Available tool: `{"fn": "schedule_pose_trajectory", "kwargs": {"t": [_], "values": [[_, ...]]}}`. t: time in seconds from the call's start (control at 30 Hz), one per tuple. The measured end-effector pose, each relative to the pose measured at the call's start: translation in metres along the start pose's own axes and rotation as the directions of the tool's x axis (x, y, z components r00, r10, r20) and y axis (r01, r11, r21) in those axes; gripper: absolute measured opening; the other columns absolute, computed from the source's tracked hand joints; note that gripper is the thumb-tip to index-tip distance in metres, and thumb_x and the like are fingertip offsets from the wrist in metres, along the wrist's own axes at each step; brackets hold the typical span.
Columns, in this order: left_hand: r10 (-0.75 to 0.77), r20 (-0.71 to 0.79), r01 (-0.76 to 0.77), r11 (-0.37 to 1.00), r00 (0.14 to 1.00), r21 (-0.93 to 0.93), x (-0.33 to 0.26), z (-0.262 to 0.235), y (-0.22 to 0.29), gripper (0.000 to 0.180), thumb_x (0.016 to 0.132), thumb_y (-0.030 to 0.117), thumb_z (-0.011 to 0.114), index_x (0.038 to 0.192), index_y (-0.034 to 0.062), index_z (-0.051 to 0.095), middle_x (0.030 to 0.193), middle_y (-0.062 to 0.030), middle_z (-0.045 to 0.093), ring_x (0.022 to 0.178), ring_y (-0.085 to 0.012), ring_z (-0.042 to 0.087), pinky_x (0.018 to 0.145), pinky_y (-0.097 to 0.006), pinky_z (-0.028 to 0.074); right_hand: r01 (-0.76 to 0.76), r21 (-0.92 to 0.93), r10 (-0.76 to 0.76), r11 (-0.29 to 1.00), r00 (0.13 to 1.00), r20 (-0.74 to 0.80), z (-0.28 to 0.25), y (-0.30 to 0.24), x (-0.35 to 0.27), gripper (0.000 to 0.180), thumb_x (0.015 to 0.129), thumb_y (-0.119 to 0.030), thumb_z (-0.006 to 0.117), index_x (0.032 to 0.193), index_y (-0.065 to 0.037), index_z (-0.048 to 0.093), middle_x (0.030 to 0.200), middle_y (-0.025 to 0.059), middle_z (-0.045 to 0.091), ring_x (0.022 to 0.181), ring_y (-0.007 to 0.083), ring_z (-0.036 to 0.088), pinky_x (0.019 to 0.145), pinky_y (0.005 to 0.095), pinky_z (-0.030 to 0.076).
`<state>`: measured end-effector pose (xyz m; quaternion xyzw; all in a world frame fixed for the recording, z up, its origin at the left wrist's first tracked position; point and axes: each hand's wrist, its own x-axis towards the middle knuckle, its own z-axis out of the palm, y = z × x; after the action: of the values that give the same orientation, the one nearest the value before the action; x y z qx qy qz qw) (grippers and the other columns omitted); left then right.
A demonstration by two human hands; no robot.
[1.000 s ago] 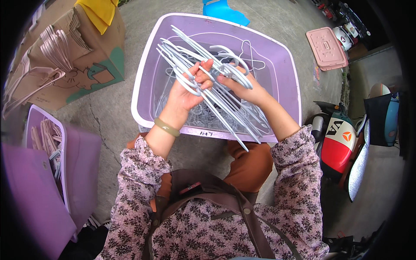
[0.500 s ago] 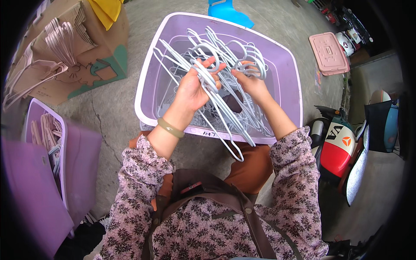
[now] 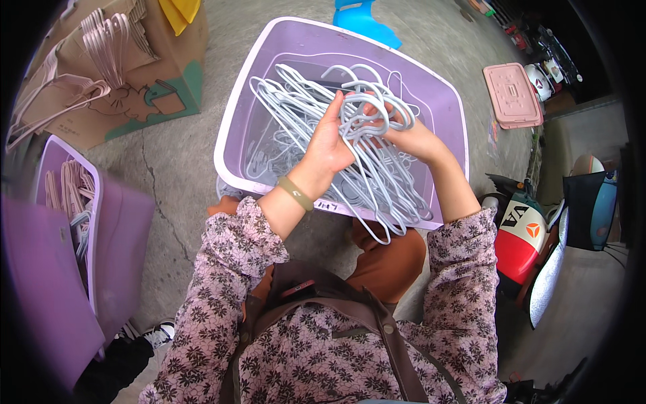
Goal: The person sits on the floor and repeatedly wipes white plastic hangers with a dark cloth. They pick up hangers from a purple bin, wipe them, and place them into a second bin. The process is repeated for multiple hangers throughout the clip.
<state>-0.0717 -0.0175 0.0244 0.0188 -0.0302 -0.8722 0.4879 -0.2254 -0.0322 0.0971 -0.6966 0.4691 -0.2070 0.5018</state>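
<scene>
Since the earlier frame the bundle of white hangers (image 3: pixel 350 128) has been gathered higher over the purple tub (image 3: pixel 232 128), gripped by the left hand (image 3: pixel 330 145) and right hand (image 3: pixel 410 138) (fingers closed round hooks), with many left tangled inside.

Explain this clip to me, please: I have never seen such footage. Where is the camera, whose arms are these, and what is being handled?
The camera sits on a person's head and looks down, so the arms rising from the lower edge are that person's own. The wide lens bends straight edges. The left hand and right hand together grip a bundle of white hangers over a purple tub holding more of them. The tub stands on a concrete floor. To the left are a cardboard box with pinkish hangers and a second purple bin.
</scene>
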Motion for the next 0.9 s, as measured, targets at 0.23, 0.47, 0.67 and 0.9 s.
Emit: {"fn": "schedule_pose_trajectory", "kwargs": {"t": [0.23, 0.47, 0.67, 0.9], "values": [[0.054, -0.002, -0.054, 0.997, 0.999, -0.049, 0.007, -0.012, -0.004, 0.033, 0.095, 0.034, 0.045, 0.114, 0.0082, 0.055, 0.103, -0.0073, 0.063, 0.095, -0.0241, 0.062, 0.079, -0.038, 0.050, 0.256, -0.200, -0.269, 0.946, 0.962, -0.039, -0.016, -0.037, -0.006, 0.069, 0.065, -0.023, 0.081, 0.124, -0.003, 0.053, 0.117, 0.0085, 0.053, 0.109, 0.0181, 0.052, 0.093, 0.0302, 0.042], [0.071, -0.017, -0.071, 0.997, 0.997, 0.003, 0.003, 0.012, -0.017, 0.024, 0.094, 0.023, 0.050, 0.112, 0.0084, 0.054, 0.106, -0.0075, 0.061, 0.096, -0.0209, 0.060, 0.081, -0.039, 0.050, 0.289, 0.227, -0.235, 0.930, 0.942, -0.238, 0.004, -0.033, 0.014, 0.056, 0.091, -0.051, 0.048, 0.111, 0.000, 0.060, 0.086, 0.0027, 0.064, 0.074, 0.0081, 0.059, 0.065, 0.0205, 0.048], [0.043, 0.001, -0.042, 0.998, 0.999, -0.039, 0.007, 0.002, -0.014, 0.021, 0.093, 0.019, 0.049, 0.109, 0.0063, 0.057, 0.103, -0.0078, 0.062, 0.092, -0.0214, 0.061, 0.081, -0.037, 0.049, 0.213, 0.635, -0.147, 0.743, 0.977, -0.155, 0.013, -0.032, 0.021, 0.073, 0.090, -0.062, 0.033, 0.127, 0.000, 0.047, 0.095, 0.0112, 0.063, 0.087, 0.0189, 0.064, 0.076, 0.0303, 0.052], [0.185, -0.044, -0.185, 0.983, 0.982, 0.005, 0.007, 0.005, -0.020, 0.022, 0.089, 0.008, 0.058, 0.109, 0.0121, 0.050, 0.104, -0.0059, 0.060, 0.096, -0.0174, 0.060, 0.081, -0.032, 0.049, 0.385, 0.095, -0.301, 0.918, 0.832, -0.467, 0.037, -0.044, -0.005, 0.049, 0.079, -0.004, 0.068, 0.125, -0.003, 0.051, 0.104, 0.0081, 0.061, 0.092, 0.0109, 0.059, 0.080, 0.0244, 0.047]]}}
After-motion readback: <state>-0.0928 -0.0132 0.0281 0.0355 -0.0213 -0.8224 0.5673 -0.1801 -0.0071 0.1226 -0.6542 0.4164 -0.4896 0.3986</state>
